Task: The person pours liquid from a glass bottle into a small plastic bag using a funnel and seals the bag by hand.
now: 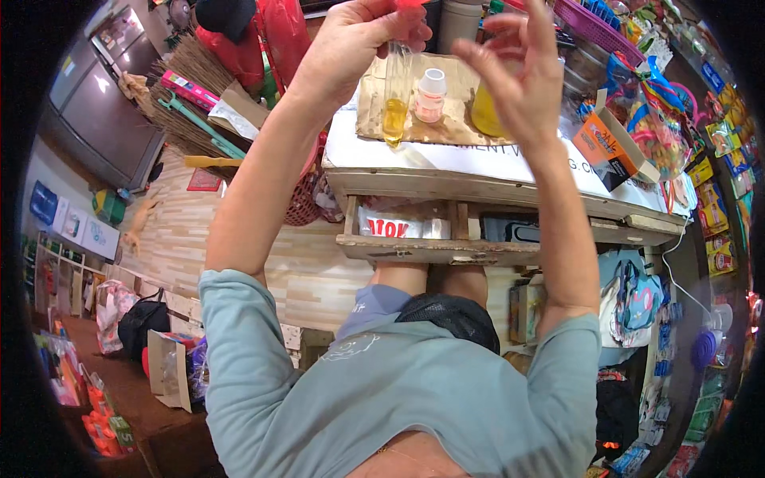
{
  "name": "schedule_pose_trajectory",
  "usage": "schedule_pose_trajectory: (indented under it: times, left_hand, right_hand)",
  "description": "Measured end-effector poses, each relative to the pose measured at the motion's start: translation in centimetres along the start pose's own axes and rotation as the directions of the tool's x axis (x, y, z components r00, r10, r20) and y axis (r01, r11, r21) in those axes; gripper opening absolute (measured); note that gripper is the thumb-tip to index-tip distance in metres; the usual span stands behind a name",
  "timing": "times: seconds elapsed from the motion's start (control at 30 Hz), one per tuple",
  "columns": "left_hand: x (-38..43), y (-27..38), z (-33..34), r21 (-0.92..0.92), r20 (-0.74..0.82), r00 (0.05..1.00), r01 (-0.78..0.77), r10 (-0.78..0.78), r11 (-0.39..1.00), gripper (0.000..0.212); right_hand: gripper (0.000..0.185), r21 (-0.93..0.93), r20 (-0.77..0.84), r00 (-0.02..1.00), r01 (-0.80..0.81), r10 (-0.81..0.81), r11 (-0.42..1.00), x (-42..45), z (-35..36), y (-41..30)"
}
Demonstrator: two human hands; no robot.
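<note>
My left hand (391, 27) pinches the top of a narrow clear plastic bag (395, 119), which hangs with yellow, oil-like liquid in its bottom. A red plastic piece (411, 3) shows at those fingertips, mostly cut off by the picture's top edge. Beside the bag, a small white plastic bottle (430, 98) with pinkish print stands uncapped on stained brown paper (373, 89). My right hand (526, 66), blurred, is raised with its fingers apart and nothing seen in it. Partly hidden behind it is a container of yellow liquid (487, 113).
The wooden table (430, 179) has a pulled-out drawer (412, 245) close to my legs, with packets inside. An orange and black carton (609, 149) and bagged sweets (648, 119) stand at the right. Brooms (173, 101) lean at the left, near a pink basket (302, 200).
</note>
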State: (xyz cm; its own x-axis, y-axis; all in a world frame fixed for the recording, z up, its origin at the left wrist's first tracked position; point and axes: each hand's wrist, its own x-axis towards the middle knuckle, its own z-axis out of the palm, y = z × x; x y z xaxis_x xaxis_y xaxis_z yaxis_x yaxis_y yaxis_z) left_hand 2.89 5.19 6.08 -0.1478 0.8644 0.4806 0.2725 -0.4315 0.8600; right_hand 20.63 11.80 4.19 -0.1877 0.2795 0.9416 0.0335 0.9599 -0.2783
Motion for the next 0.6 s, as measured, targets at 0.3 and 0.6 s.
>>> schedule_pose_trajectory:
  times: [0.3,0.6]
  left_hand:
    - [1.2,-1.2,-0.1,-0.009,0.131,0.989,-0.063,0.063,0.998,0.022]
    - [0.1,-1.5,-0.7,0.076,0.151,0.988,-0.038,0.026,0.996,0.024]
  right_hand:
    - [0.015,0.026,0.329,0.935,-0.151,0.135,0.988,5.5,-1.4,-2.0]
    - [0.015,0.088,0.087,0.941,-0.335,0.328,0.938,4.2,-2.2,-1.2]
